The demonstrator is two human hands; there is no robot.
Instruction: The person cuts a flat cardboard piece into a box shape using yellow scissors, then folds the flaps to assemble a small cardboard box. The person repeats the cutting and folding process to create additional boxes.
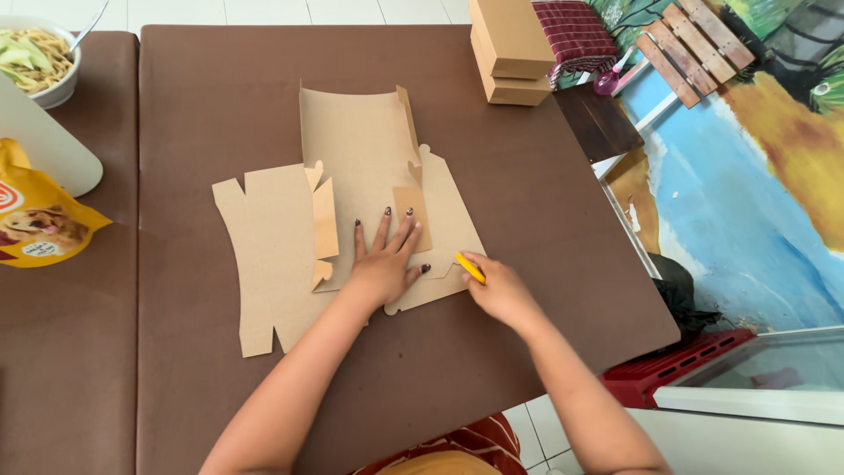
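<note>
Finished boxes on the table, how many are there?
2 finished boxes, stacked at the table's far edge: the top box on the bottom box. More may sit beyond the frame.

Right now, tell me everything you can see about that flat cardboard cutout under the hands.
The cardboard cutout is plain brown card, an unfolded box blank with notched tabs and slits along its edges. It lies mostly flat near the middle of the brown table, its far panel curling up with one side flap raised. A few small tabs are folded inward. The left hand presses flat on its centre, fingers spread. The right hand holds a small yellow tool at its right edge.
</note>
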